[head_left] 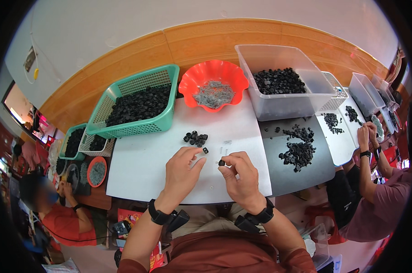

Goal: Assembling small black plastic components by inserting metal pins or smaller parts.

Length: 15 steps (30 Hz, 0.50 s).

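My right hand (243,175) pinches a small black plastic part (222,162) between thumb and forefinger, low over the white tabletop (146,159). A thin bit of metal seems to stick out of the part's left side. To its left, my left hand (182,172) is open, thumb and forefinger apart. Just beyond those fingertips sits a single black plastic piece (205,150) with holes in it. A small pile of black parts (195,138) lies farther off. A few thin metal pins (223,150) rest on the white surface beyond my right hand.
At the back stand a green basket (137,129) of black parts, a red scalloped bowl (191,85) of metal pins and a clear bin (283,105) of black pieces. More black parts (298,154) cover some of the dark board at right. People work on both sides.
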Motion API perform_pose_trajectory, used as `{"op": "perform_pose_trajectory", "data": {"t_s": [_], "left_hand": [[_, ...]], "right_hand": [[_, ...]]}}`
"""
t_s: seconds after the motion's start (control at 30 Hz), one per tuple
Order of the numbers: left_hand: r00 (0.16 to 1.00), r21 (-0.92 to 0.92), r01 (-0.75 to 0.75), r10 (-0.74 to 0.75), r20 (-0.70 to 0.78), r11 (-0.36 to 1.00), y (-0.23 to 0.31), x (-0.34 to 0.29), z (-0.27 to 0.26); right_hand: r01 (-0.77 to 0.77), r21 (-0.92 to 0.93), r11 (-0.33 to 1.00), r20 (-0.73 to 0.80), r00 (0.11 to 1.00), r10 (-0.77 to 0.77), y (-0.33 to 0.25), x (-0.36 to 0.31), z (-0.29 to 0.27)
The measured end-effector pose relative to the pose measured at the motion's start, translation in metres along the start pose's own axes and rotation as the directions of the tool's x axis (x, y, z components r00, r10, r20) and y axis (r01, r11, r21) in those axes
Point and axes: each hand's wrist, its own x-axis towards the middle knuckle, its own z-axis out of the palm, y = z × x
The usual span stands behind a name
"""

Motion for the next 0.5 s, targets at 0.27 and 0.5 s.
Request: {"op": "perform_pose_trajectory", "data": {"t_s": [0.27, 0.5], "left_hand": [[0.98, 0.317, -0.18, 0.197, -0.022, 0.931, -0.009, 0.008, 0.014], [0.985, 0.286, -0.169, 0.174, 0.007, 0.943, -0.01, 0.013, 0.015]], "right_hand": [[-0.016, 0.03, 0.999, -0.007, 1.0, 0.016, -0.004, 0.002, -0.002], [-0.028, 0.059, 0.998, -0.018, 0.999, 0.029, -0.002, 0.001, -0.002]]}}
